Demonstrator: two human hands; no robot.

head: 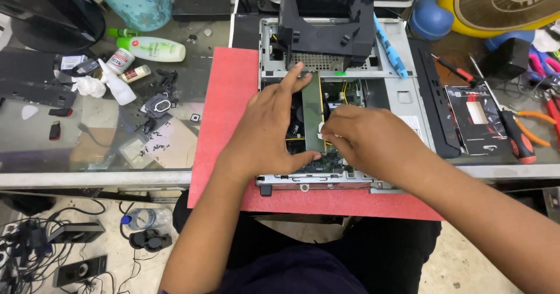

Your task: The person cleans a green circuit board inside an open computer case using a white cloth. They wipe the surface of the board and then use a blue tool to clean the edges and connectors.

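An open desktop computer case lies on a red mat on a glass desk. A green memory stick stands in its slot on the board inside. My left hand spans the stick, index finger pressing its far end and thumb at its near end. My right hand pinches the stick's near right side with closed fingers. A black plastic fan shroud is tipped up at the far end of the case.
A green lotion bottle, a white spray bottle and small black parts lie on the left. A black side panel, a drive tray, a screwdriver and pliers lie on the right. A yellow fan stands far right.
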